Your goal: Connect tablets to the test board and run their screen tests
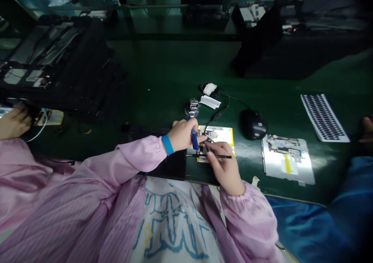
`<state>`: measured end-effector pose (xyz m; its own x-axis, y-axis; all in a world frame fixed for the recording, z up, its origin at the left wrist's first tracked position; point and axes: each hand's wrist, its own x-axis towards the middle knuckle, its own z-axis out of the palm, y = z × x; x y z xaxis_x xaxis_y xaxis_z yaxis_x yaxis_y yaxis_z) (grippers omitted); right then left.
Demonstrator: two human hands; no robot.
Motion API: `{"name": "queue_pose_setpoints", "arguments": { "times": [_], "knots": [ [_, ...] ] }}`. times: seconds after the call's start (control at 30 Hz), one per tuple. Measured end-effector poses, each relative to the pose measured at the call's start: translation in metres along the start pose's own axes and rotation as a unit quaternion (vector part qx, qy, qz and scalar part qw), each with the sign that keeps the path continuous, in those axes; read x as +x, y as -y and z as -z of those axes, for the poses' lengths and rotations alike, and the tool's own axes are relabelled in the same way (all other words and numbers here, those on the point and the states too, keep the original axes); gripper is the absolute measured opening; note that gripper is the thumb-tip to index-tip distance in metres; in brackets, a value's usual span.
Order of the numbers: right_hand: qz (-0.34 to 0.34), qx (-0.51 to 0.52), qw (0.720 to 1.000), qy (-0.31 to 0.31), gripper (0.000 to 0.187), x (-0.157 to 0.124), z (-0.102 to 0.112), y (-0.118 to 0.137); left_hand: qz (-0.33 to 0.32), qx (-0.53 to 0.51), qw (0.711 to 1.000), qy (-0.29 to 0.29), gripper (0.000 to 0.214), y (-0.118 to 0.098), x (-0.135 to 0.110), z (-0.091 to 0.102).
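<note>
My left hand [181, 135], with a blue band at the wrist, is closed around a blue pen [194, 140] that points down. Its index finger reaches onto a silver panel with yellow edges [229, 132], which carries a small circuit board. My right hand [229, 173] is bent over the same panel from the right. A thin black stick-like tool [224, 156] lies across its fingers, apparently gripped. Near both fingertips ends a black cable [217, 116]; whether the right fingers also pinch its plug, I cannot tell. A dark flat panel [171, 165] lies under my left forearm.
A tally counter [192, 106], white paper strips [210, 102] and a black mouse [253, 123] stand beyond my hands. Rightward are another silver panel [291, 169] and a label sheet [325, 117]. Black trays [72, 60] are stacked left. A co-worker's hand [14, 123] is far left.
</note>
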<state>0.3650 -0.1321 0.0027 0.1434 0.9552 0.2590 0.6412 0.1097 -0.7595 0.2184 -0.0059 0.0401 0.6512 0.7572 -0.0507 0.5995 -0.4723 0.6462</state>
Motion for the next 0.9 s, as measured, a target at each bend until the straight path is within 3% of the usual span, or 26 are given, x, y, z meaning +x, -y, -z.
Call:
{"name": "queue_pose_setpoints", "arguments": {
  "times": [0.1,0.17,0.27,0.4,0.53,0.63,0.73,0.9],
  "knots": [
    [-0.098,0.111,0.988,-0.033,0.023,-0.002,0.012,0.004,-0.088,-0.096,0.99,-0.052,0.021,-0.013,-0.01,0.003],
    [-0.137,0.183,0.973,-0.027,0.019,-0.003,0.016,0.008,-0.135,-0.157,0.978,-0.002,0.018,-0.024,-0.017,0.0],
    [-0.156,0.253,0.955,-0.024,0.015,-0.003,0.017,0.013,-0.128,-0.189,0.97,0.081,0.019,-0.036,-0.023,-0.004],
    [-0.162,0.279,0.945,-0.05,0.012,-0.004,0.01,0.012,-0.081,-0.178,0.977,0.083,0.02,-0.034,-0.022,0.0],
    [-0.128,0.161,0.975,-0.082,0.01,-0.006,0.004,0.003,-0.064,-0.121,0.989,0.053,0.02,-0.021,-0.02,0.004],
    [-0.019,0.01,0.997,-0.071,0.011,-0.006,0.0,-0.005,-0.059,-0.069,0.995,0.028,0.019,-0.011,-0.018,0.001],
    [0.064,-0.078,0.994,-0.034,0.016,-0.006,-0.005,-0.011,-0.063,-0.039,0.997,0.022,0.017,-0.005,-0.016,-0.006],
    [0.081,-0.126,0.988,-0.02,0.017,-0.008,-0.012,-0.016,-0.067,-0.014,0.997,0.041,0.016,-0.005,-0.016,-0.016]
  ]
}}
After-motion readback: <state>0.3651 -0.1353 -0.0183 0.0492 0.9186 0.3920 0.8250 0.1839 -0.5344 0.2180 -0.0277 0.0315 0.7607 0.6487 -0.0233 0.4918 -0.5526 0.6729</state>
